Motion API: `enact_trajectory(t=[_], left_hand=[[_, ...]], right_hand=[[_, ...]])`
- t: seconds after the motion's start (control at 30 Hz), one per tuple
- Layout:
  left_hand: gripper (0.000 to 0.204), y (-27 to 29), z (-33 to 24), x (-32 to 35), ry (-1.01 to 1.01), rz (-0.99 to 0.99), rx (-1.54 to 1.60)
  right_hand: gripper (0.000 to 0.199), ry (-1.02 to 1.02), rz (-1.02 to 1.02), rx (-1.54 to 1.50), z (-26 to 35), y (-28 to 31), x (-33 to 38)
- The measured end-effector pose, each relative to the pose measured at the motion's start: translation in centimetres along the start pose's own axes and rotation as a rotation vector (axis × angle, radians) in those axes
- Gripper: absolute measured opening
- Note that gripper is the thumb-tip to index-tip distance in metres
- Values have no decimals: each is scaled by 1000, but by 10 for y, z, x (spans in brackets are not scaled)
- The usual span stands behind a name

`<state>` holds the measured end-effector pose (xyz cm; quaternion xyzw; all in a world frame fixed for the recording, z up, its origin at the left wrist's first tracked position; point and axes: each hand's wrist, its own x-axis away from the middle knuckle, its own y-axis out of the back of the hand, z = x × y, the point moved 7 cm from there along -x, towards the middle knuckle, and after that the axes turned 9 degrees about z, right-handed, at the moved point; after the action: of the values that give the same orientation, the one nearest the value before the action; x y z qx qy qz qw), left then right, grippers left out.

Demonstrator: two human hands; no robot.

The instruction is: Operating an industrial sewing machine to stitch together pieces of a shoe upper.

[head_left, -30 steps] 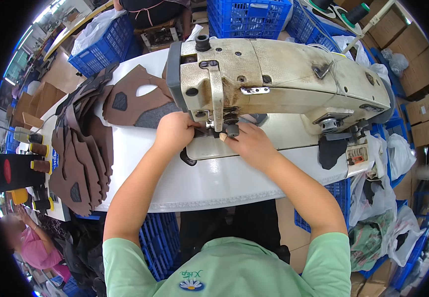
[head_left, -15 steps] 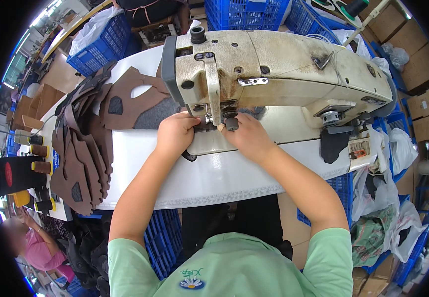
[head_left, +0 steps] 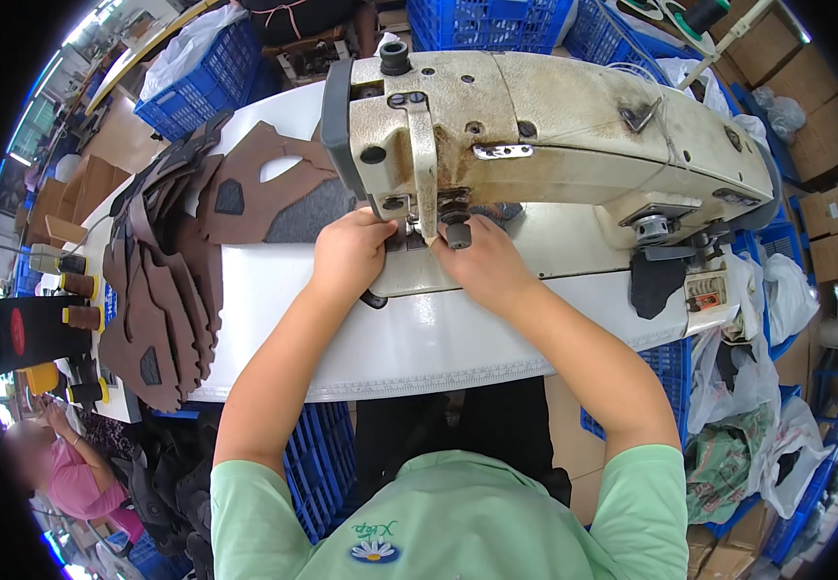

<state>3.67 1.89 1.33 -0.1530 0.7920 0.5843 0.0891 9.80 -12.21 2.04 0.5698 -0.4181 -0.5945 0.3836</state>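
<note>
Both of my hands are at the needle area of a cream sewing machine point(head_left: 535, 106). My left hand point(head_left: 351, 253) is closed, its thumb and fingertips pressed on a small brown strip of cut fabric just left of the presser foot. Right of the foot, my right hand point(head_left: 482, 261) is closed on the same work, its fingers partly hidden behind a dark knob point(head_left: 458, 235). Grey-and-dark fabric point(head_left: 496, 215) shows behind that hand. On the left lies a larger brown cut piece point(head_left: 283, 193) with an oval hole, a dark patch and a grey area; the machine head hides its right end.
A layered stack of brown cut pieces point(head_left: 162, 290) covers the table's left end. Thread spools point(head_left: 82, 317) stand beyond it. A black scrap point(head_left: 656, 285) lies right, beside a small parts tray point(head_left: 706, 295). Blue crates point(head_left: 201, 92) surround the table. Another person point(head_left: 75, 474) sits lower left.
The whole view has shifted slightly. My hands stay at the presser foot in nearly the same pose, and the fabric shows no clear movement.
</note>
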Motion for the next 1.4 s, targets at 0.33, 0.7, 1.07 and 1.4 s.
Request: enact_trajectory(t=[0.33, 0.7, 1.07, 1.4], left_hand=[[13, -5, -1, -6, -17, 12, -81], [20, 0, -4, -6, 86, -55, -8], [12, -12, 9, -6, 48, -112, -33], [12, -23, 14, -6, 74, -4, -30]], right_hand=[[7, -79, -63, 62, -1, 6, -7], [22, -381, -74, -454, -29, -23, -6], [25, -455, 1, -518, -36, -36, 2], [28, -231, 3, -19, -22, -23, -6]])
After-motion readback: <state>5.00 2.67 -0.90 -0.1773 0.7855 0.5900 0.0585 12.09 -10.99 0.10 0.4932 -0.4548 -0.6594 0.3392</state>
